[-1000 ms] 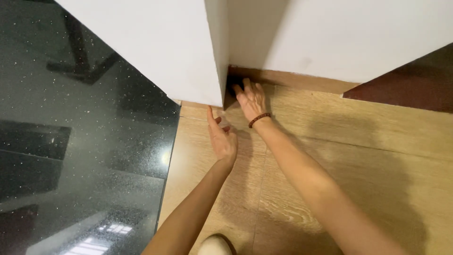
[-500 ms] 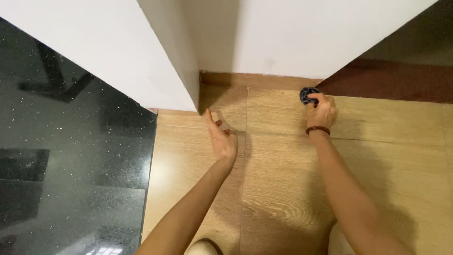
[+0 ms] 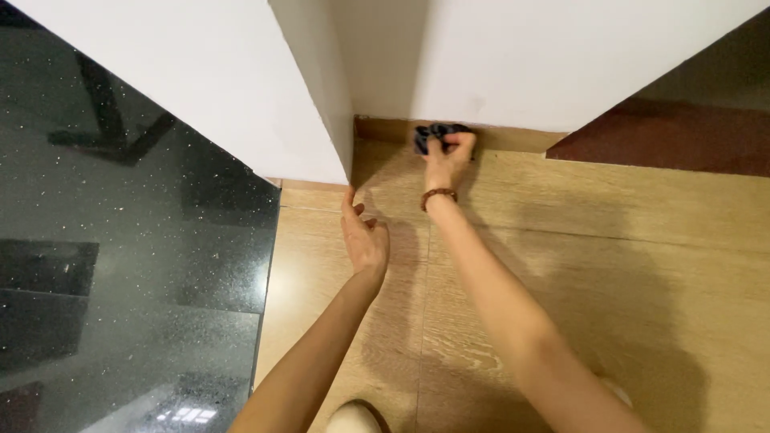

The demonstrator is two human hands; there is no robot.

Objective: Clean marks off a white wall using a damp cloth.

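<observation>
Dark cloth (image 3: 433, 135) sits bunched in the clenched right hand (image 3: 447, 156) against the far skirting board (image 3: 513, 138); left hand (image 3: 365, 239) hovers released, fingers loosely spread, near the wall corner (image 3: 346, 172).

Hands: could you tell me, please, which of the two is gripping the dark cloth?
The right hand, wearing the beaded bracelet, grips the dark cloth; the left hand is empty.
</observation>
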